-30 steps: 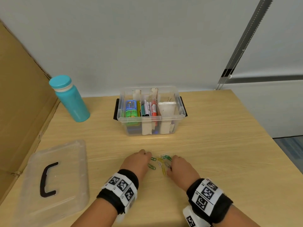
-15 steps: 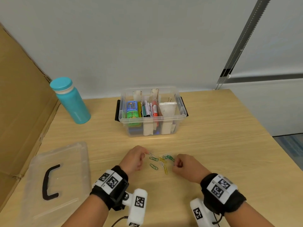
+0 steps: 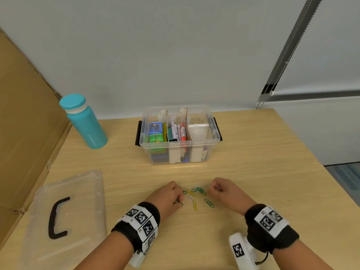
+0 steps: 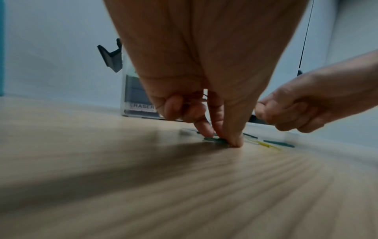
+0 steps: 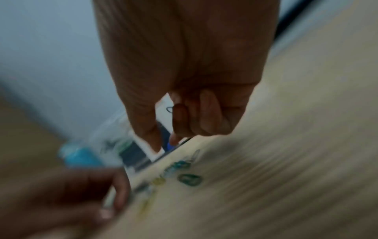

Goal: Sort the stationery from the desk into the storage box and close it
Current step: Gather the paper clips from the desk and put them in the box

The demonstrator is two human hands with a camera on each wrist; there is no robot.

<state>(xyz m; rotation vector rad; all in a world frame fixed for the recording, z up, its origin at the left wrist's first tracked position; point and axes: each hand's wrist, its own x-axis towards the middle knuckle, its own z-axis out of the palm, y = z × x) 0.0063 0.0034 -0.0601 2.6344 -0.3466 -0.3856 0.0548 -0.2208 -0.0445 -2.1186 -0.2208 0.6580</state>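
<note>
I was at the paper-clip step, judging by what lay on the worktop [image 3: 253, 152]: a loose scatter of paper clips [image 3: 195, 195] sat between my two hands, near the front of the open storage box [image 3: 178, 142], which already held markers and erasers in its compartments. My left hand [image 3: 165, 197] was down at the scatter, its fingers [image 4: 206, 129] pinching a green clip [image 4: 216, 140] against the wood. My right hand [image 3: 227, 191] hovered just beside the pile with fingers curled; the right wrist view showed a thin wire loop at them, so I took it to be holding a clip. The lid [image 3: 66, 215] lay apart on the left. Next I judged I needed to gather the remaining clips, carry them to a compartment, then fetch the lid.
</note>
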